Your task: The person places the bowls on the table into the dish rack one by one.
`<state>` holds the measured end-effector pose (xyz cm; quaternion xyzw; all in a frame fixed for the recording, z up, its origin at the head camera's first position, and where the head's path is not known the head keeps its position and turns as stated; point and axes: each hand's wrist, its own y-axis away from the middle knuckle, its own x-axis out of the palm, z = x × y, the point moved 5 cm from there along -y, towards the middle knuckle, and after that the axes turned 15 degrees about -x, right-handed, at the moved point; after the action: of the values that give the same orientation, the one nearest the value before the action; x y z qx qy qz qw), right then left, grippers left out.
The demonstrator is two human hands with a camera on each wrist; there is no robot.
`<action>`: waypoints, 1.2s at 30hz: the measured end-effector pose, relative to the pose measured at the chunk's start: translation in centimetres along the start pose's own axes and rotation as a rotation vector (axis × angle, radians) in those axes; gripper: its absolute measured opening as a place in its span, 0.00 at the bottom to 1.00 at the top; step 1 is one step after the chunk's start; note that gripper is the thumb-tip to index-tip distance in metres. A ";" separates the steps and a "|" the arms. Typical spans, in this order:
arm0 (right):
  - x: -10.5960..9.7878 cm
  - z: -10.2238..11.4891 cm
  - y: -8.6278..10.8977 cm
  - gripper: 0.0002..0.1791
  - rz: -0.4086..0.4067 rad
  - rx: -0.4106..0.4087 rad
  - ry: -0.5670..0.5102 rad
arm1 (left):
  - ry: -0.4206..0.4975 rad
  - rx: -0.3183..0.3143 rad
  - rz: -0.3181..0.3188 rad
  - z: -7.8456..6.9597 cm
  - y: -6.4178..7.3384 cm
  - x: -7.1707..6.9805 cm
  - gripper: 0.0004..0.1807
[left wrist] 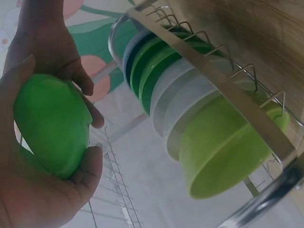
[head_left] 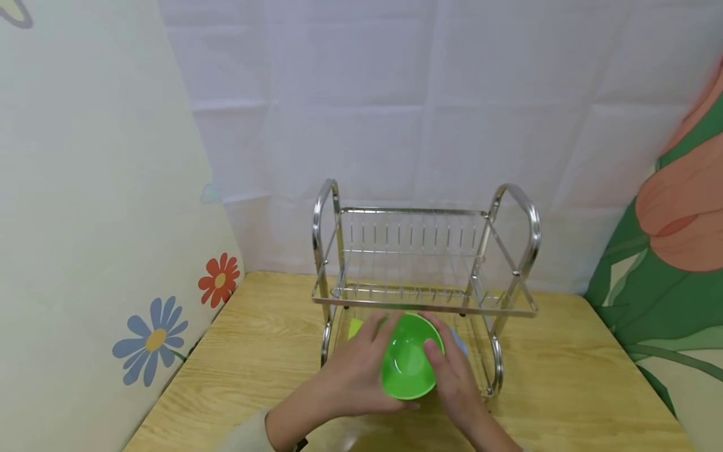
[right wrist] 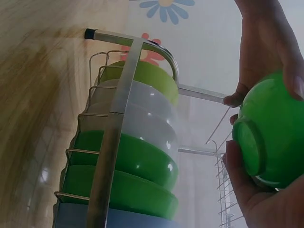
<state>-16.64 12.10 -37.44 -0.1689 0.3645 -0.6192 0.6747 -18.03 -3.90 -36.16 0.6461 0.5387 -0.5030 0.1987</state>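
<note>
A bright green bowl (head_left: 411, 361) is held between both hands in front of the rack, its opening tilted toward the head camera. My left hand (head_left: 353, 373) grips it from the left side, fingers and thumb curved round the wall. From the right, my right hand (head_left: 459, 386) holds it, with the thumb over the rim. The bowl's foot ring (right wrist: 251, 147) shows in the right wrist view. Behind the hands stands a two-tier metal dish rack (head_left: 423, 306). On its lower tier several bowls stand on edge in a row: yellow-green (left wrist: 209, 147), whitish (right wrist: 137, 121), green (right wrist: 128, 190) and blue (right wrist: 137, 219).
The rack's upper tier (head_left: 412, 254) has wire dividers and curved side handles (head_left: 531, 226). The rack stands on a wood-grain table (head_left: 271, 339). A white cloth (head_left: 361, 125) hangs behind, and flower-patterned panels (head_left: 113, 207) border the left and right.
</note>
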 end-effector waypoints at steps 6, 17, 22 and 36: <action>-1.2 -0.8 -0.4 0.19 -0.024 0.067 0.015 | -0.026 0.046 0.029 -0.6 -1.0 1.0 0.78; -5.5 -1.3 -0.7 0.24 0.038 0.005 0.418 | -0.176 0.071 0.151 1.0 -2.4 2.0 0.72; -6.4 -1.8 -0.3 0.26 0.067 0.026 0.585 | -0.253 0.087 0.140 1.3 -3.3 3.2 0.63; -7.7 -1.9 -0.3 0.25 0.038 -0.083 0.849 | -0.354 0.174 0.127 -1.2 -5.4 6.6 0.57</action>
<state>-17.94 19.84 -36.37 0.0809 0.6376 -0.6061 0.4687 -22.90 2.16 -39.78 0.5951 0.4078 -0.6398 0.2649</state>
